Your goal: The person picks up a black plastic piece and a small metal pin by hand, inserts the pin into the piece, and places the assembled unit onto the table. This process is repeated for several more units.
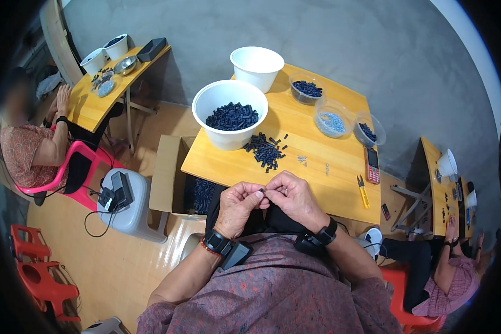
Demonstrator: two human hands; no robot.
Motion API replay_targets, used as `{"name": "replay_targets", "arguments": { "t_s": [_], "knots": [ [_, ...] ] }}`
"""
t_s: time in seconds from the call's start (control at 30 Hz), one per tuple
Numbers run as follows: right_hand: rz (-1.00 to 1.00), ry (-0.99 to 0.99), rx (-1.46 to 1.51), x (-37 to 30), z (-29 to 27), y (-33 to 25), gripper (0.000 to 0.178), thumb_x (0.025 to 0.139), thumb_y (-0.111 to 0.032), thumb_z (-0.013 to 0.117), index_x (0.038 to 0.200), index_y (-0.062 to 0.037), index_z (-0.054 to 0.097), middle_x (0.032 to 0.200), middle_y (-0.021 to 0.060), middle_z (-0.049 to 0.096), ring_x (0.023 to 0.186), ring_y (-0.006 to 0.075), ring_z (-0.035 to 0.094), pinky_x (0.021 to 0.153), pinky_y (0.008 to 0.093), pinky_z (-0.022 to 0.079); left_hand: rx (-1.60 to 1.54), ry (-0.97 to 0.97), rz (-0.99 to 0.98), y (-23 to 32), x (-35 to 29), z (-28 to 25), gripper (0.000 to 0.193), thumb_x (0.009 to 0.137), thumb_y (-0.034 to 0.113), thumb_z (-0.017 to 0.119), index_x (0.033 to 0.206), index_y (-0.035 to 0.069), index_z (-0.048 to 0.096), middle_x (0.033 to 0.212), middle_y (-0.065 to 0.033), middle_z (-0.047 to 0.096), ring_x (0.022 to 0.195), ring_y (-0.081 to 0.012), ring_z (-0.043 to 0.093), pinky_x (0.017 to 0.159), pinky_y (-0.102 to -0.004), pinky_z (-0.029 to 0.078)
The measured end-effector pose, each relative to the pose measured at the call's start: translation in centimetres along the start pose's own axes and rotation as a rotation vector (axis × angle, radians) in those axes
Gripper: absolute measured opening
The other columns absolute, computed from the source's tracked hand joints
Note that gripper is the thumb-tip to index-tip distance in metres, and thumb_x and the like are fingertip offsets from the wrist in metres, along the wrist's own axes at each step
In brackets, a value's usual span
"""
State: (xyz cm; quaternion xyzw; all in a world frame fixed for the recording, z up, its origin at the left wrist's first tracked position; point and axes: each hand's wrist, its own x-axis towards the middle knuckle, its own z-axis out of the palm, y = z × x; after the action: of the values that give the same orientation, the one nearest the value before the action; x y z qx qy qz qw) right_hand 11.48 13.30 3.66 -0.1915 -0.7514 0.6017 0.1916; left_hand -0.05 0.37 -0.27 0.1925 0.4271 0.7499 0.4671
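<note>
My left hand (238, 210) and my right hand (296, 201) meet at the near edge of the yellow table (309, 153). Between the left fingertips is a small dark piece (261, 191). The right thumb and forefinger are pinched against its side; what they hold is too small to tell. Just beyond lies a loose pile of short black cylindrical pieces (266, 151). To its right are small silvery bits (302, 160) and a few more slim metal bits (327, 168). A large white tub (206, 96) of the same black pieces stands behind the pile.
Another white tub (257, 55) stands farther back. Clear bowls hold black pieces (307, 88), light-blue bits (333, 122) and dark pieces (367, 132). A red phone (372, 167) and yellow-handled snips (363, 193) lie right. A cardboard box (170, 175) stands left below. Other people sit at side tables.
</note>
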Motion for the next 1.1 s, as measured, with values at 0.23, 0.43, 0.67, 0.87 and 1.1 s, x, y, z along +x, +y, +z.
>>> {"name": "replay_targets", "arguments": {
  "t_s": [0.23, 0.43, 0.67, 0.87, 1.1],
  "knots": [
    [0.088, -0.059, 0.145, 0.2, -0.3, -0.7, 0.008, 0.089, 0.005, 0.064, 0.096, 0.0035, 0.061, 0.085, 0.0052, 0.066, 0.078, 0.0097, 0.067, 0.066, 0.0230, 0.055, -0.027, -0.005, -0.011, 0.0, 0.0, 0.2, 0.013, 0.093, 0.001, 0.061, 0.105, -0.005, 0.063, 0.093, -0.0107, 0.070, 0.079, -0.0172, 0.069, 0.076, -0.0298, 0.059],
    [-0.163, -0.101, -0.385, 0.4, -1.2, -1.5, 0.006, 0.085, -0.002, 0.066, 0.084, 0.0015, 0.062, 0.077, 0.0071, 0.062, 0.073, 0.0153, 0.066, 0.062, 0.0301, 0.053, 0.004, -0.012, -0.030, -0.1, -0.1, 0.0, 0.013, 0.093, 0.001, 0.061, 0.104, -0.005, 0.064, 0.093, -0.0105, 0.069, 0.078, -0.0169, 0.069, 0.076, -0.0307, 0.059],
    [-0.080, -0.046, -0.027, 0.6, -1.3, -0.3, 0.006, 0.087, -0.005, 0.066, 0.085, 0.0009, 0.065, 0.082, 0.0055, 0.062, 0.074, 0.0122, 0.062, 0.065, 0.0265, 0.049, -0.003, 0.011, 0.004, -0.1, 0.1, 0.0, 0.013, 0.094, 0.001, 0.060, 0.106, -0.003, 0.064, 0.095, -0.0101, 0.069, 0.079, -0.0169, 0.069, 0.076, -0.0312, 0.059],
    [-0.019, -0.043, 0.334, 0.4, -0.4, 0.1, 0.007, 0.091, -0.005, 0.065, 0.092, 0.0002, 0.069, 0.090, 0.0025, 0.063, 0.073, 0.0071, 0.056, 0.064, 0.0213, 0.047, -0.102, -0.026, -0.026, 0.3, -0.2, 0.3, 0.014, 0.093, 0.001, 0.062, 0.106, -0.001, 0.063, 0.096, -0.0101, 0.068, 0.080, -0.0173, 0.069, 0.075, -0.0333, 0.061],
    [-0.027, -0.059, 0.365, 0.3, -0.2, 0.3, 0.007, 0.090, -0.003, 0.065, 0.094, 0.0010, 0.070, 0.093, 0.0055, 0.062, 0.074, 0.0083, 0.056, 0.065, 0.0214, 0.046, -0.112, -0.031, -0.030, 0.6, -0.2, 0.4, 0.012, 0.092, 0.001, 0.064, 0.104, -0.001, 0.064, 0.093, -0.0101, 0.069, 0.080, -0.0177, 0.069, 0.073, -0.0339, 0.062]
  ]
}}
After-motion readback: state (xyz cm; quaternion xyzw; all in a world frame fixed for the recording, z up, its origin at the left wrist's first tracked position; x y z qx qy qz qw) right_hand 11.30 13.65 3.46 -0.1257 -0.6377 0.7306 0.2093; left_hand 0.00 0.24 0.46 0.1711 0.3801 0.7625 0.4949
